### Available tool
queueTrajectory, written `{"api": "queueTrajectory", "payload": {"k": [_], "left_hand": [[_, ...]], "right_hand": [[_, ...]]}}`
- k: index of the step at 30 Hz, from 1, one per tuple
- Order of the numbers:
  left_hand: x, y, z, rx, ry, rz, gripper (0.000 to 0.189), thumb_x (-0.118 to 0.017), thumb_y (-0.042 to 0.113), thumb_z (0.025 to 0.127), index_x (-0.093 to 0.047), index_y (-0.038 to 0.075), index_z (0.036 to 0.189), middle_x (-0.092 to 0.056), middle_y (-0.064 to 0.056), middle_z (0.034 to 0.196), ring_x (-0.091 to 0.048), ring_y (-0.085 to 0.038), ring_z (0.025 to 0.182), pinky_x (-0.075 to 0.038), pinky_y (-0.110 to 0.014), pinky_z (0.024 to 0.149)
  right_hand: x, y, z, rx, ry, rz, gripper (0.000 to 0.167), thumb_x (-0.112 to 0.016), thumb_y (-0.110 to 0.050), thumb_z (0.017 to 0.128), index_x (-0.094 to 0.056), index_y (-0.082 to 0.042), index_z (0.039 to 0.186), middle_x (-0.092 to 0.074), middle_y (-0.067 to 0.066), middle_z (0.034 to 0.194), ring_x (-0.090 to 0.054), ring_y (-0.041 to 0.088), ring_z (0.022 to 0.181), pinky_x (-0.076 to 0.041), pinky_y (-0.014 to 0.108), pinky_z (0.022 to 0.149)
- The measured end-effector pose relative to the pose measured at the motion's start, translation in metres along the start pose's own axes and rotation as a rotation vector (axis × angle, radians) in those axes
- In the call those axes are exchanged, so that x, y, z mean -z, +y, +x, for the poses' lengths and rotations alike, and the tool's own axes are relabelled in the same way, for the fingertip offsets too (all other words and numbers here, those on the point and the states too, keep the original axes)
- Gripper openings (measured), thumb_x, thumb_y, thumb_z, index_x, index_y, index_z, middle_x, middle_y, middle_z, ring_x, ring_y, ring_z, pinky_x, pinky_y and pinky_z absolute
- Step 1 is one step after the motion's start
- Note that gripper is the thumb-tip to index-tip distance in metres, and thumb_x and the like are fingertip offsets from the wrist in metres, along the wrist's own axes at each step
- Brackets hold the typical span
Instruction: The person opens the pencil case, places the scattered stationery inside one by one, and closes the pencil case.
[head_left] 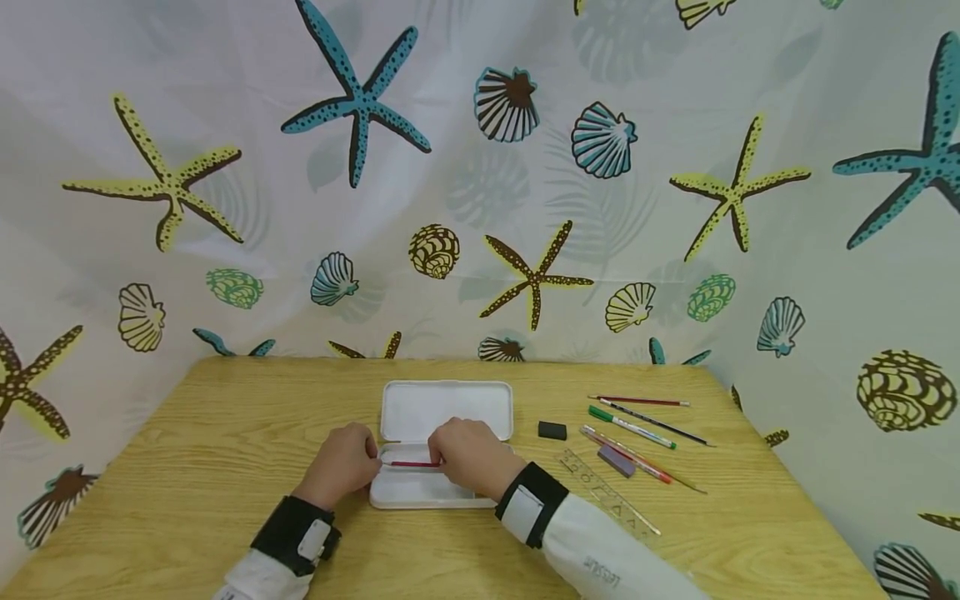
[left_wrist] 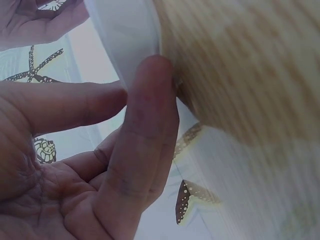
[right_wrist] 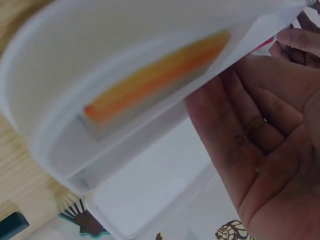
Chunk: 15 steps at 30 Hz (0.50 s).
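A white pencil case (head_left: 427,503) lies on the wooden table with its lid (head_left: 446,408) folded back. My left hand (head_left: 341,467) pinches the case's left edge between thumb and fingers, as the left wrist view shows up close. Over the tray, my right hand (head_left: 468,454) holds one end of a red pencil (head_left: 412,464); its fingertips are partly hidden. The pencil runs along the inside of the case, its other end by the left hand. Inside the case, an orange and yellow strip (right_wrist: 165,72) shows blurred in the right wrist view.
Right of the case lie a black block (head_left: 552,430), a purple eraser (head_left: 617,460), a clear ruler (head_left: 611,493), a green-capped pen (head_left: 633,427), a second red pencil (head_left: 645,401), a dark pencil (head_left: 660,420) and other slim tools. A patterned curtain (head_left: 465,183) surrounds the table.
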<state>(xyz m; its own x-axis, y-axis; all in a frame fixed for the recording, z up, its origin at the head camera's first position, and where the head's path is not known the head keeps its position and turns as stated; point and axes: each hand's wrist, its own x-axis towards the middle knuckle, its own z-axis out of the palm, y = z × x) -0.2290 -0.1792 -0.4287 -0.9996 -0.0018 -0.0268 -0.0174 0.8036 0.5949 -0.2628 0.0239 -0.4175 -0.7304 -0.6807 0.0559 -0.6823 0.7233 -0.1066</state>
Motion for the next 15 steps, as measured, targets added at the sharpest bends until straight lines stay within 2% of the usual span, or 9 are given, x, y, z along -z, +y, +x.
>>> {"api": "queueTrajectory", "payload": {"k": [6,15], "left_hand": [[-0.0003,0.0009,0.0009,0.010,-0.003,-0.010,0.007,-0.064,0.001,0.081,-0.060,0.002,0.076,-0.057,-0.007,0.068,-0.054,-0.018,0.054,-0.042,-0.026,0.049],[-0.0024,-0.0020,0.0029,0.012,0.004,0.010,0.007,-0.065,0.002,0.081,-0.060,0.002,0.076,-0.057,-0.007,0.069,-0.053,-0.018,0.057,-0.042,-0.026,0.051]], "right_hand": [[-0.0018,0.0012,0.0003,0.011,0.013,-0.023,0.010,-0.072,-0.008,0.087,-0.075,-0.017,0.085,-0.071,-0.006,0.084,-0.056,0.005,0.074,-0.050,0.021,0.066],[-0.0011,0.0010,0.0002,0.019,0.015,-0.004,0.012,-0.071,-0.008,0.088,-0.074,-0.018,0.082,-0.069,-0.008,0.080,-0.054,0.003,0.071,-0.049,0.019,0.065]]}}
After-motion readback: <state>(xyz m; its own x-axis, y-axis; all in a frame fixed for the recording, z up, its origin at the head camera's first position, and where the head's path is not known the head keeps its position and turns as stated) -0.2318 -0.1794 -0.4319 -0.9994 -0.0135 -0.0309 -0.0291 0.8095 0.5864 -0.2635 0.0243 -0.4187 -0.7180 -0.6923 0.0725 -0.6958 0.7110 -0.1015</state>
